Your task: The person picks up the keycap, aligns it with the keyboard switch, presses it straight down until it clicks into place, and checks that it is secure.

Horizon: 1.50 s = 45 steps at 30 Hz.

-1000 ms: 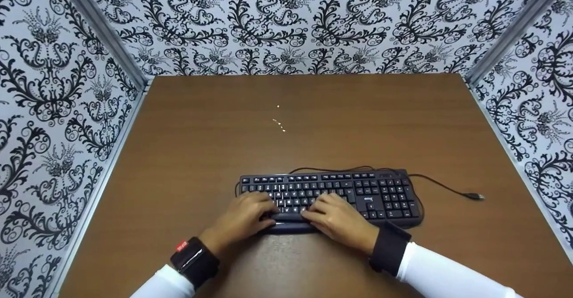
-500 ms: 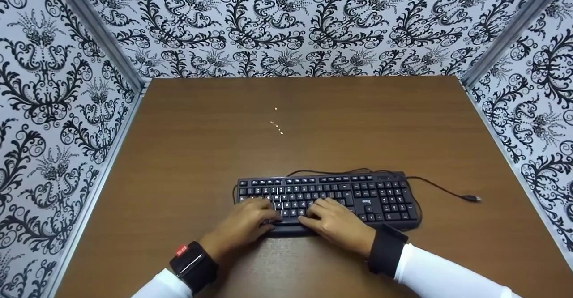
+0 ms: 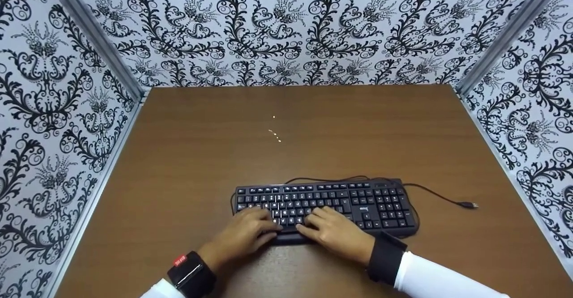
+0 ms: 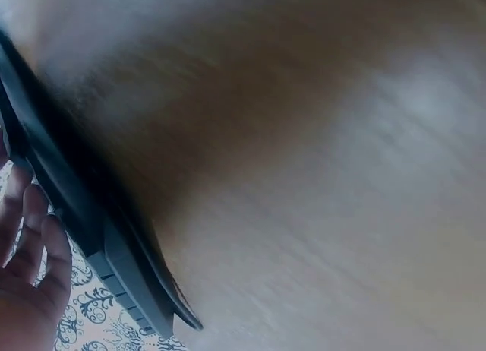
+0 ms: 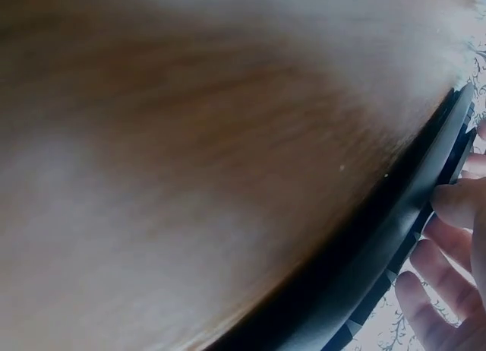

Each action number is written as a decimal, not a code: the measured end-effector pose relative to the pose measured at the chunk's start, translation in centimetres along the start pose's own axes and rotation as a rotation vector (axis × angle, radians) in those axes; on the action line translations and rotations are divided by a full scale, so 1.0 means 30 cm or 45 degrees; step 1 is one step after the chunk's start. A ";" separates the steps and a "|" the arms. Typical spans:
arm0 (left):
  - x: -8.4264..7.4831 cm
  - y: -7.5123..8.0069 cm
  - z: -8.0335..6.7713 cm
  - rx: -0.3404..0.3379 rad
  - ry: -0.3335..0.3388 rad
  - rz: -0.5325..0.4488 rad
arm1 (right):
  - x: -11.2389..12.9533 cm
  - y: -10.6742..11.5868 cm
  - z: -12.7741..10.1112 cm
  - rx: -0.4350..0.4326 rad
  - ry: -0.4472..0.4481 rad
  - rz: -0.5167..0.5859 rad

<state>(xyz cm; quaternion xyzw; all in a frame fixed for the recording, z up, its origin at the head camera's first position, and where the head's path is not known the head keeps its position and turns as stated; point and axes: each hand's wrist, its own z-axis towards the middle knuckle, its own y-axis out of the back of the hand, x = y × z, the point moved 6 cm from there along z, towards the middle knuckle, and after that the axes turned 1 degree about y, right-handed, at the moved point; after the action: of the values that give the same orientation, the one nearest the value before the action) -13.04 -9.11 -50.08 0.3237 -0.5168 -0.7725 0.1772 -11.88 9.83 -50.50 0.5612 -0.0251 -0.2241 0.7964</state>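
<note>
A black computer keyboard (image 3: 293, 202) lies on the brown wooden table near its front, turned slightly. My left hand (image 3: 249, 230) rests over its left letter keys, fingers lightly bent and thumb by the front edge. Over the middle letter keys sits my right hand (image 3: 335, 232), its thumb near the space bar. In the left wrist view, the left fingers (image 4: 57, 248) touch along the keyboard edge (image 4: 83, 191). The right wrist view shows the right fingers (image 5: 425, 301) spread at the keyboard's front edge (image 5: 380, 237). Neither hand grips anything.
The keyboard's cable (image 3: 429, 190) runs behind it and out right to a USB plug (image 3: 468, 205). Small bright specks (image 3: 275, 134) show on the table (image 3: 201, 141). Black-and-white patterned walls (image 3: 286, 29) enclose the table at the back and both sides.
The head view has tilted, so the table and keyboard appear slightly lower in the frame. Both hands stay on the keys with only small finger movements.
</note>
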 end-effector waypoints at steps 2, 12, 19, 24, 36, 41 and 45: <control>-0.002 -0.002 0.000 -0.003 0.004 0.002 | 0.003 0.000 0.000 -0.003 0.003 0.000; -0.008 -0.010 0.006 0.023 -0.006 0.063 | -0.007 0.017 0.004 -0.042 -0.032 0.086; -0.032 -0.004 0.006 -0.025 -0.103 0.155 | -0.009 0.008 0.000 0.019 -0.071 0.126; -0.043 0.002 0.010 -0.088 -0.172 0.179 | -0.011 -0.001 -0.003 0.091 -0.106 0.148; -0.057 -0.007 0.015 -0.005 -0.155 0.323 | -0.008 -0.003 0.004 0.125 -0.122 0.133; -0.057 -0.016 0.007 0.049 -0.135 0.375 | -0.005 -0.008 0.005 0.145 -0.121 0.132; -0.056 -0.014 0.000 0.015 -0.154 0.379 | -0.001 -0.005 0.009 0.145 -0.115 0.125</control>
<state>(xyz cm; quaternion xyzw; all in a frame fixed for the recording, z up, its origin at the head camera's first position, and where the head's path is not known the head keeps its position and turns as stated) -11.80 -7.93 -49.94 0.1977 -0.5734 -0.7526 0.2563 -12.04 9.58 -50.53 0.5930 -0.1011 -0.2080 0.7713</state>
